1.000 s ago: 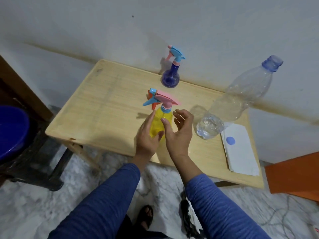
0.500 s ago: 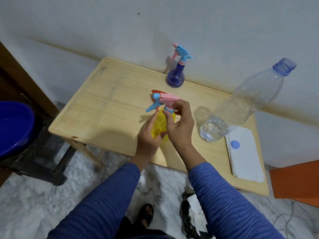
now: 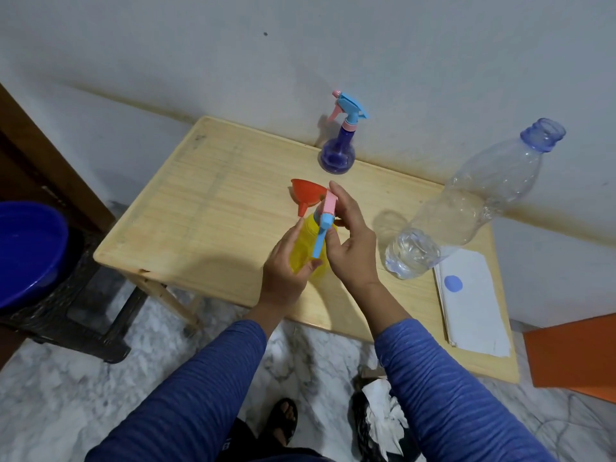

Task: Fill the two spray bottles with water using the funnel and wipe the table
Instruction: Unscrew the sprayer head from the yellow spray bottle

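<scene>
A yellow spray bottle (image 3: 308,240) stands near the front edge of the wooden table (image 3: 206,208). My left hand (image 3: 285,268) grips its body. My right hand (image 3: 350,241) is closed around its pink and blue spray head (image 3: 325,218), whose blue trigger now points toward me. A red funnel (image 3: 306,193) sits just behind the bottle, its spout down. A purple spray bottle (image 3: 336,151) with a blue and pink head stands at the back by the wall. A large clear water bottle (image 3: 466,208), uncapped and holding a little water, stands to the right.
A folded white cloth (image 3: 473,311) with a blue cap (image 3: 453,283) on it lies at the table's right end. A blue basin (image 3: 23,251) rests on a dark stool to the left. An orange object (image 3: 573,355) is at the right. Crumpled paper (image 3: 383,418) lies on the floor.
My right hand closed on the yellow bottle's spray head and turned it, swinging the trigger from left toward me. The red funnel behind it has come into view.
</scene>
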Demonstrator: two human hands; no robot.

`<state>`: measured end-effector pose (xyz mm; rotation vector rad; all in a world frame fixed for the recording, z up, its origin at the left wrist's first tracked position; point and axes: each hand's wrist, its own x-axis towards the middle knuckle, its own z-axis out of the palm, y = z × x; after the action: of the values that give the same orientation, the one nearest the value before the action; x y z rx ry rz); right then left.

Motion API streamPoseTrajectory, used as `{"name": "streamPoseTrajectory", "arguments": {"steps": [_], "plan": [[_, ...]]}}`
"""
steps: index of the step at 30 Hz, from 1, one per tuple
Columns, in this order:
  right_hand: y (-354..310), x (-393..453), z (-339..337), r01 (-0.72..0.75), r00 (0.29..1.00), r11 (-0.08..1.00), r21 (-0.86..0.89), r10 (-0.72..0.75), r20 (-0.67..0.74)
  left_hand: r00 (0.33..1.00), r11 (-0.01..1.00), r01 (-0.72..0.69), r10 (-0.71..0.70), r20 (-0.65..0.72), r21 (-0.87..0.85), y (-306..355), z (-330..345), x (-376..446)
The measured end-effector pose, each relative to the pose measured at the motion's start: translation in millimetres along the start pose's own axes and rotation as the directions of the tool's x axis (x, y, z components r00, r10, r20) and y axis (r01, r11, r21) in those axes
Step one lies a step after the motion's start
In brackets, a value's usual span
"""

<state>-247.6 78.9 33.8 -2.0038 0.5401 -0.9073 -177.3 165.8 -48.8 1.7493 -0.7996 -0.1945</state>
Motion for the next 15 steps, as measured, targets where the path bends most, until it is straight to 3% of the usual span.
{"name": "streamPoseTrajectory", "arguments": {"steps": [15], "plan": [[0.1,8.4,-4.2,0.045,0.999,0.997,-0.065,-0.043,0.019,1.000,1.000,0.000,0.001,0.025,-0.030,-0.2,-2.0,-1.8]]}}
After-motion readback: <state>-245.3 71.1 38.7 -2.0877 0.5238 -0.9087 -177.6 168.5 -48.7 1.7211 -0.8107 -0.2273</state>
